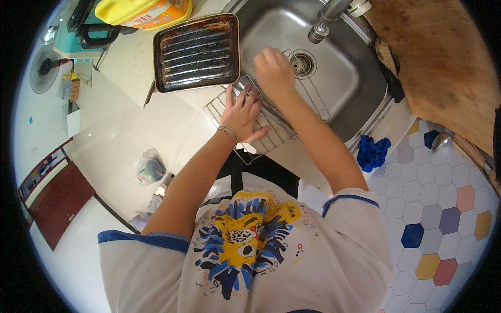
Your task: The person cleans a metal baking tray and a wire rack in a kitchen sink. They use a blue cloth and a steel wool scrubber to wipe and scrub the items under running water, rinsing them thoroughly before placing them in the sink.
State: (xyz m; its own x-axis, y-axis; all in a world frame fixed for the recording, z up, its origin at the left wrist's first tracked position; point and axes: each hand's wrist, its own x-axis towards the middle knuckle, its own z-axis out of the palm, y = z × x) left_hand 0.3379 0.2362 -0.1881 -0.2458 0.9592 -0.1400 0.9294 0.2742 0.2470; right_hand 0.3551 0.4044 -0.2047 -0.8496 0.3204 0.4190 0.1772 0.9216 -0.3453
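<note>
A metal wire rack (270, 141) lies tilted across the front edge of the stainless steel sink (344, 84), one part reaching over the basin. My left hand (243, 113) rests on its bars with the fingers spread; whether the thumb grips a bar is unclear. Above the basin, left of the drain (302, 63), my right hand (275, 72) is closed at the rack's far part; what lies inside the fist is hidden. Just beyond my left fingertips, a dark, stained baking tray (197, 53) with a ridged bottom sits on the counter at the sink's left side.
Over the basin hangs the faucet (319, 32). A yellow bottle (145, 12) stands behind the tray. A crumpled blue cloth (373, 152) lies by the sink's right front corner, and a wooden board (442, 66) is at the right. Plastic bags (150, 167) are on the floor at left.
</note>
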